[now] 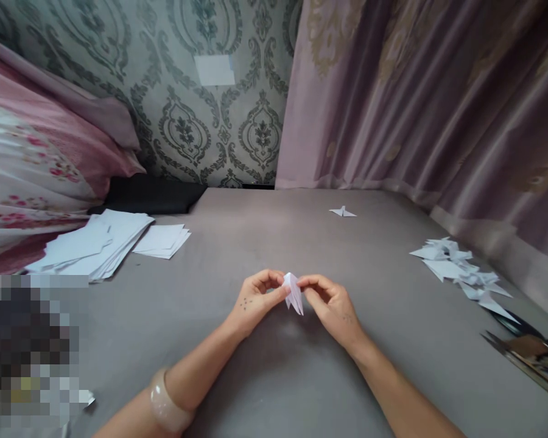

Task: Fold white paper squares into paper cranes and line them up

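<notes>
Between my two hands is a small piece of folded white paper (293, 293), with a peak at the top and narrow pointed flaps hanging down. My left hand (260, 298) pinches its left side between thumb and fingers, the thumb lying on the front. On the other side, my right hand (331, 301) holds the right edge with thumb and index finger. Both hands are raised a little over the grey tabletop (296, 377). The fingertips behind the paper are partly hidden.
At left lie a stack of white sheets (95, 243) and smaller paper squares (162, 240), near a black flat item (153, 193). One folded paper crane (342, 212) rests far back. To the right are a pile of folded cranes (459, 267) and scissors (520, 362). A blurred patch covers the lower left.
</notes>
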Tool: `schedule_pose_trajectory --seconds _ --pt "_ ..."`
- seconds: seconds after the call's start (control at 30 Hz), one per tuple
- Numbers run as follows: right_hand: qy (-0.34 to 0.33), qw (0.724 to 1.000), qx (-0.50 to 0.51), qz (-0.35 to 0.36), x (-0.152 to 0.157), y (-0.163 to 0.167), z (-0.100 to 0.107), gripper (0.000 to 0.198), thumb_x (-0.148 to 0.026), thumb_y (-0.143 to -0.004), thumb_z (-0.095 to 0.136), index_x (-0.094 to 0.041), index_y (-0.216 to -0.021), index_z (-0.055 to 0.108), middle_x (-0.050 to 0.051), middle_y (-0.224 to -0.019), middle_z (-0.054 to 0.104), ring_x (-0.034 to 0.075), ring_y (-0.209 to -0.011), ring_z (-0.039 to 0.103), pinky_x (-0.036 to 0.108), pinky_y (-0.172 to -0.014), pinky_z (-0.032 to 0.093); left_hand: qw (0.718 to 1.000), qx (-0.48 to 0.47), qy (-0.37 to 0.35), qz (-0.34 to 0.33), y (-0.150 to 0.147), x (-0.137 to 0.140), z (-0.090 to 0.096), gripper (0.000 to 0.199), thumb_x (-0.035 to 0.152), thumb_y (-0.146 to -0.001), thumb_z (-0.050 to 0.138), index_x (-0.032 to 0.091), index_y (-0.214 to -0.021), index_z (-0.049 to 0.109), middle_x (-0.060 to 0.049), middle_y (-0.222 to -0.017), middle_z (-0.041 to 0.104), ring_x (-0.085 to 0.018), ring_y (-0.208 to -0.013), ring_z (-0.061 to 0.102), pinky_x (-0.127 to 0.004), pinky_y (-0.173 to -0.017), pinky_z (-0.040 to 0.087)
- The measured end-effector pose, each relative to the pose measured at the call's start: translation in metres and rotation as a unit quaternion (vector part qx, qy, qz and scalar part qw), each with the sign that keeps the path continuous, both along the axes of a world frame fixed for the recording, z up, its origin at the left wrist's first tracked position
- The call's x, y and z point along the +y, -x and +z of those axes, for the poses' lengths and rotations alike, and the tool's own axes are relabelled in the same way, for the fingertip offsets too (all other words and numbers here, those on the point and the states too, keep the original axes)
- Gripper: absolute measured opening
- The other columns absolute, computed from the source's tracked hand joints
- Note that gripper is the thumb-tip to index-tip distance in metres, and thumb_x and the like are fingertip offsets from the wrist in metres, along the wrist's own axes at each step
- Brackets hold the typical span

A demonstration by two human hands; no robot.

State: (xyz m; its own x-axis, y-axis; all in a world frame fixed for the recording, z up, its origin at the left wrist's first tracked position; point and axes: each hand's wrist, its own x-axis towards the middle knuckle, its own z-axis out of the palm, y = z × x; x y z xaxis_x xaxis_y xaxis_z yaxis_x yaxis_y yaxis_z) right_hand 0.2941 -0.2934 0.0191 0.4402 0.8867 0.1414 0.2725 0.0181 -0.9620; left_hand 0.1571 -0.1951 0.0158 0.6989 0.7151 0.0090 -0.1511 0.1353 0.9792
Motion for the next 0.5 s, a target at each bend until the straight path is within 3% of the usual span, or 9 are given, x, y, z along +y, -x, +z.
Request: schedule_pose_trajectory --seconds 0.17,0.5 --pt "0.011 0.999 0.028 0.020 -0.0021 0.0013 0.0037 0.020 -0.037 -0.082 0.059 -0.019 -0.090 0.066 0.005 -0.089 0.069 0.018 -0.083 0.064 0.031 -0.080 0.050 0.998 -0.008 0.056 0.008 -0.0006 -0.0007 0.0002 0.025 0.034 -0.067 0.075 0.015 -0.071 0.060 -0.005 -0.091 0.065 -0.014 -0.079 0.060 -0.027 -0.077 0.046" --pt "0.006 0.999 0.039 -0.019 0.0020 -0.0029 -0.0048 0.011 -0.030 -0.076 0.062 -0.020 -0.079 0.063 0.002 -0.075 0.066 0.016 -0.073 0.063 0.029 -0.072 0.050 0.996 -0.012 0.088 0.001 0.0008 0.0025 -0.0026 0.022 0.033 -0.071 0.072 0.014 -0.068 0.060 -0.008 -0.094 0.068 -0.015 -0.078 0.060 -0.026 -0.072 0.044"
